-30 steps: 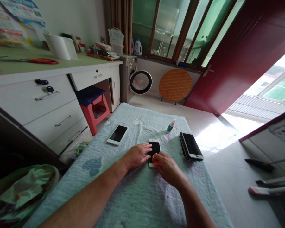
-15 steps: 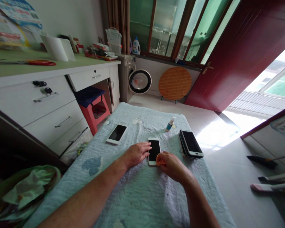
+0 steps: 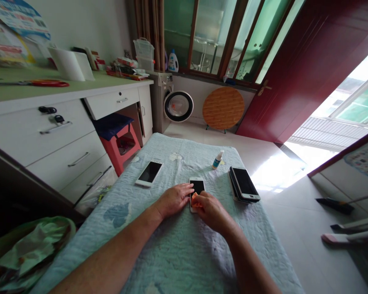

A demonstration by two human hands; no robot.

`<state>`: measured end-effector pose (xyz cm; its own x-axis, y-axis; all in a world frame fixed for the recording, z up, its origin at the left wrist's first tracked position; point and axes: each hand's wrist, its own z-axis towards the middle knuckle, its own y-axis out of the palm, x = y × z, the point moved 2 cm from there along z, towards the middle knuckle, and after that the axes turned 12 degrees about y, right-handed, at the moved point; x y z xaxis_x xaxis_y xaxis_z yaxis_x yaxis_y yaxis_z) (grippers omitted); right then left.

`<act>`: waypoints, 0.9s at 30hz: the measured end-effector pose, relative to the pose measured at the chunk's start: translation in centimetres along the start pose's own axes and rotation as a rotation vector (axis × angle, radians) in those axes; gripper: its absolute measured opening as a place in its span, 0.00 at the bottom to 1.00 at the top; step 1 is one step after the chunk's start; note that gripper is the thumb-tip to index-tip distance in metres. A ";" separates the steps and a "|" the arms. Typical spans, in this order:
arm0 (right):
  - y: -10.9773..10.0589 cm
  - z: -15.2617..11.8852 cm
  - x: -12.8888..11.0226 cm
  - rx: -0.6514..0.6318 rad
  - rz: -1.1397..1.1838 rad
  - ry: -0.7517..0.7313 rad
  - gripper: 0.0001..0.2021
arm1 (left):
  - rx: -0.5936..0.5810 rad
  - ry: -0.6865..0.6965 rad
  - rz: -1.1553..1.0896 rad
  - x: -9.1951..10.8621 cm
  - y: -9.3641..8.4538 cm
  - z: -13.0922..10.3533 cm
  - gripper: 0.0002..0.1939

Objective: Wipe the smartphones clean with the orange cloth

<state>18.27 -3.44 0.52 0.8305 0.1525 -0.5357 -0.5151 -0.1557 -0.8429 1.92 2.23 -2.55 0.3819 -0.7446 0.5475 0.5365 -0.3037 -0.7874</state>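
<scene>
A white smartphone (image 3: pixel 198 184) with a dark screen lies flat on the light blue quilted cloth. My left hand (image 3: pixel 175 199) rests at its left edge, fingers stretched out with the tips on the screen. An orange cloth (image 3: pixel 196 200) is pinched in my right hand (image 3: pixel 213 210) and pressed against the phone's lower part, which it partly hides. To the left lies another white smartphone (image 3: pixel 150 173), face up. A small spray bottle (image 3: pixel 218 159) stands beyond my right hand. On the right, several phones are stacked, a white-framed phone (image 3: pixel 245 182) on top.
The quilted cloth (image 3: pixel 171 253) covers the surface before me. A white desk (image 3: pixel 61 118) with drawers runs along the left, with a red stool (image 3: pixel 119 143) under it. A green bin (image 3: pixel 70 228) stands at lower left. A washing machine (image 3: pixel 161 96) with its door open is behind.
My right hand has moved left across the phone's lower part with the orange cloth. My left hand stays at the phone's edge. The whole view has shifted slightly.
</scene>
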 end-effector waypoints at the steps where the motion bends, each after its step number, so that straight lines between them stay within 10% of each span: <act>1: -0.1 0.1 0.2 0.009 0.009 0.010 0.07 | -0.002 0.002 0.007 0.0 0.0 0.0 0.21; 11: -0.5 1.5 2.3 0.144 -0.034 0.214 0.12 | 0.038 0.012 0.049 0.8 -0.4 0.0 0.20; 17: -1.3 0.9 2.6 0.224 -0.144 0.435 0.08 | 0.220 -0.288 0.172 1.5 -1.9 0.0 0.09; 27: -1.4 1.0 3.1 0.230 -0.172 0.456 0.09 | 0.049 -0.637 -0.722 2.9 -0.3 0.0 0.19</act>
<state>21.35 -1.73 0.03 0.8887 -0.2898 -0.3553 -0.3537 0.0598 -0.9334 2.86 0.13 -0.69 0.2765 0.0789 0.9578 0.8275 -0.5263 -0.1955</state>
